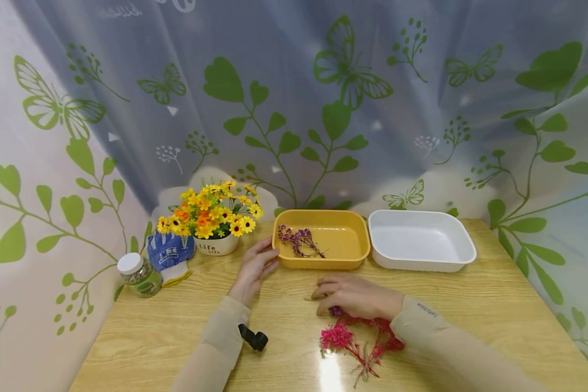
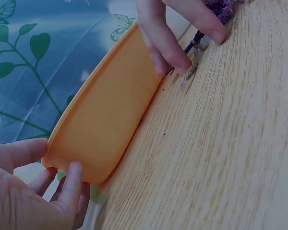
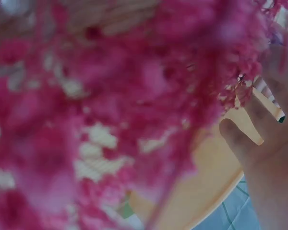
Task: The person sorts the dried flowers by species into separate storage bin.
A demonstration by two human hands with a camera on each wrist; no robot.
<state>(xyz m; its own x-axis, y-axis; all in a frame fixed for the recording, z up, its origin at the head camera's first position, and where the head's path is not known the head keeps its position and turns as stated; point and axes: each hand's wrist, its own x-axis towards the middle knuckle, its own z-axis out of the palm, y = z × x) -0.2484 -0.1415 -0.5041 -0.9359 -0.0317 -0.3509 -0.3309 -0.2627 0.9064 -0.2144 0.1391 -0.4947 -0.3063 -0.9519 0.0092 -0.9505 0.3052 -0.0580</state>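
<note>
My left hand [image 1: 255, 268] holds the left end of a yellow tray [image 1: 323, 263], its fingers and thumb around the corner in the left wrist view. Inside that tray lies a sprig of purple dried flowers [image 1: 301, 239]. In front of the tray, my right hand [image 1: 355, 296] pinches a second bunch of purple dried flowers [image 2: 221, 10] low over the tabletop; most of it is hidden under the palm. Pink dried flowers [image 1: 338, 337], tied with twine, lie below the right wrist and fill much of the right wrist view, blurred.
To the right of the yellow tray stands a white tray [image 1: 421, 262]. On the left are a potted yellow flower arrangement [image 1: 215, 218], a blue glove [image 1: 170, 253] and a white-lidded jar [image 1: 139, 275]. A patterned curtain [image 1: 284, 65] hangs behind the wooden table [image 1: 142, 337].
</note>
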